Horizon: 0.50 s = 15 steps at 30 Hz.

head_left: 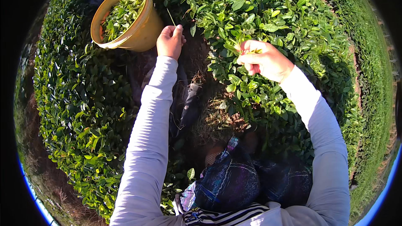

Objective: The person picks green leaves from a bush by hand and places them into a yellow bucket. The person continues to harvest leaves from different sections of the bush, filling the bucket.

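My left hand (171,42) is closed on a thin green stem (171,16) beside the rim of a yellow plastic bucket (151,29). The bucket tilts, and picked green leaves (124,15) fill much of what shows inside it. Over the right-hand row of leafy bushes (267,12), my right hand (265,59) pinches young green leaf shoots (234,48) between thumb and fingers. Whether those shoots are still attached to the bush I cannot tell.
Another clipped leafy hedge row (91,131) runs along the left. Between the rows lie shaded soil, dry grass (216,116) and dark sheeting (191,100). My patterned trousers (232,179) show at the bottom. More hedge rows curve along the far right.
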Each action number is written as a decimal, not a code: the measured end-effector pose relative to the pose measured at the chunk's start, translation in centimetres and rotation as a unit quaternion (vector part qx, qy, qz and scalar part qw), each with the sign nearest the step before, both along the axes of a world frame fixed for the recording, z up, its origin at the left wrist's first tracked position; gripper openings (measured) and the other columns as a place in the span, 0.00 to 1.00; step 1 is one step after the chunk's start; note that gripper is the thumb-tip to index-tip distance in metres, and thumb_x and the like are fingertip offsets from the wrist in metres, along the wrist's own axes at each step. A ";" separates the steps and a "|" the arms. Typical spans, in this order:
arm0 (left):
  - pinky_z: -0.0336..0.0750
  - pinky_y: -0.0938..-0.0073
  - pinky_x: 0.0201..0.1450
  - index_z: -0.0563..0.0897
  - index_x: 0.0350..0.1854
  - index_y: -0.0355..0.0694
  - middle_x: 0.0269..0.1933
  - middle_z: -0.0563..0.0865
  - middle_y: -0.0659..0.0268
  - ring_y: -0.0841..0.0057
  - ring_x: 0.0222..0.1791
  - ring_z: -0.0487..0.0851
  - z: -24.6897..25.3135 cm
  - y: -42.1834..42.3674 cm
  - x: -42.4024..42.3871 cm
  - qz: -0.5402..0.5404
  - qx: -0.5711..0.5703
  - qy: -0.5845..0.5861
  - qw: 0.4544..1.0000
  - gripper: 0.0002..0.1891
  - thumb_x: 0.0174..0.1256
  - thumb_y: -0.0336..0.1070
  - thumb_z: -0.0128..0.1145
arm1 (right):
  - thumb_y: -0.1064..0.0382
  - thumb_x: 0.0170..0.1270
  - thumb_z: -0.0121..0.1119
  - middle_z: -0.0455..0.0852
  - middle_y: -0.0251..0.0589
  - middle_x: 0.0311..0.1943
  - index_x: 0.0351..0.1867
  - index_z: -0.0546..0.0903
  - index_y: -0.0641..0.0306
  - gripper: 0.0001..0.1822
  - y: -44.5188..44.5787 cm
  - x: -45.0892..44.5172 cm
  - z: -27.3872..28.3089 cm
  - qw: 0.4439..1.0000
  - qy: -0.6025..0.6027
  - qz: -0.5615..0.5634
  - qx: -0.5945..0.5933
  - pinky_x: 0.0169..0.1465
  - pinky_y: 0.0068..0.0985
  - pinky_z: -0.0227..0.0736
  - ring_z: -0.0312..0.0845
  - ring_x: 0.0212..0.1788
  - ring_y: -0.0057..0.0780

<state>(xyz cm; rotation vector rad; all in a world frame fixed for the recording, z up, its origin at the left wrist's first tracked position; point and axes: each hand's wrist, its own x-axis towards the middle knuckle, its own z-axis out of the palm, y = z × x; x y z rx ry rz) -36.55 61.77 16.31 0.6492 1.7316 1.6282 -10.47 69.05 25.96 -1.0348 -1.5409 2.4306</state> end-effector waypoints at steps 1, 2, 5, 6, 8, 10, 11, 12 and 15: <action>0.73 0.83 0.28 0.78 0.34 0.39 0.24 0.79 0.71 0.84 0.23 0.78 -0.3 1.5 0.4 -0.019 -0.024 0.070 0.997 0.08 0.66 0.39 0.57 | 0.67 0.62 0.58 0.78 0.32 0.28 0.38 0.75 0.61 0.06 -0.4 0.5 -0.2 0.999 0.010 0.032 -0.009 0.27 0.15 0.70 0.74 0.25 0.16; 0.75 0.82 0.30 0.79 0.36 0.38 0.26 0.80 0.70 0.82 0.24 0.79 -2.0 3.5 0.0 -0.019 -0.002 0.161 0.987 0.09 0.64 0.38 0.59 | 0.68 0.62 0.58 0.79 0.34 0.30 0.41 0.75 0.62 0.07 -0.5 1.0 -0.9 0.999 0.016 0.026 -0.038 0.29 0.17 0.73 0.75 0.26 0.17; 0.78 0.74 0.42 0.79 0.47 0.37 0.38 0.83 0.61 0.71 0.36 0.84 -1.3 9.3 2.6 -0.016 -0.048 0.368 0.928 0.19 0.55 0.40 0.65 | 0.69 0.63 0.55 0.80 0.40 0.38 0.38 0.75 0.59 0.04 -0.2 2.8 -2.7 0.995 0.039 -0.038 -0.085 0.32 0.19 0.77 0.77 0.29 0.19; 0.75 0.67 0.51 0.78 0.52 0.41 0.49 0.80 0.55 0.63 0.47 0.82 0.1 10.6 3.8 -0.012 -0.090 0.386 0.918 0.25 0.51 0.44 0.66 | 0.69 0.63 0.55 0.79 0.41 0.40 0.35 0.73 0.60 0.03 -0.3 2.9 -2.5 0.995 0.039 -0.040 -0.078 0.33 0.20 0.77 0.78 0.29 0.19; 0.73 0.64 0.55 0.77 0.54 0.45 0.52 0.78 0.54 0.58 0.52 0.78 0.5 13.8 5.3 -0.050 -0.100 0.388 0.915 0.24 0.56 0.48 0.63 | 0.69 0.62 0.55 0.80 0.41 0.39 0.36 0.73 0.59 0.04 -0.7 3.0 -2.6 0.991 0.061 -0.056 -0.108 0.33 0.20 0.77 0.78 0.28 0.21; 0.73 0.67 0.54 0.77 0.56 0.43 0.45 0.82 0.54 0.58 0.49 0.80 -0.3 16.0 4.6 -0.096 -0.096 0.378 0.916 0.23 0.63 0.50 0.57 | 0.68 0.62 0.56 0.81 0.41 0.38 0.37 0.73 0.60 0.05 -1.7 2.3 -2.5 0.987 0.077 -0.056 -0.132 0.33 0.22 0.78 0.79 0.28 0.23; 0.75 0.69 0.42 0.80 0.48 0.42 0.35 0.84 0.59 0.64 0.38 0.83 -1.6 16.7 4.0 -0.095 0.000 0.314 0.945 0.19 0.68 0.52 0.51 | 0.67 0.63 0.56 0.81 0.42 0.39 0.38 0.73 0.61 0.05 -2.0 2.0 -2.6 0.989 0.075 -0.035 -0.125 0.35 0.23 0.79 0.80 0.28 0.23; 0.73 0.71 0.34 0.79 0.41 0.42 0.30 0.82 0.62 0.69 0.33 0.80 -0.9 16.4 4.4 -0.098 0.021 0.079 0.992 0.17 0.69 0.51 0.49 | 0.66 0.64 0.56 0.81 0.40 0.39 0.38 0.74 0.61 0.05 -1.8 2.4 -2.8 0.987 0.085 -0.022 -0.133 0.36 0.21 0.79 0.80 0.30 0.22; 0.58 0.81 0.20 0.72 0.27 0.43 0.20 0.70 0.71 0.84 0.19 0.64 -0.8 11.2 2.8 -0.036 0.048 -0.306 0.950 0.17 0.72 0.49 0.45 | 0.60 0.65 0.57 0.82 0.38 0.36 0.38 0.75 0.61 0.08 -1.0 2.6 -2.7 0.987 0.098 -0.003 -0.126 0.35 0.21 0.79 0.80 0.29 0.21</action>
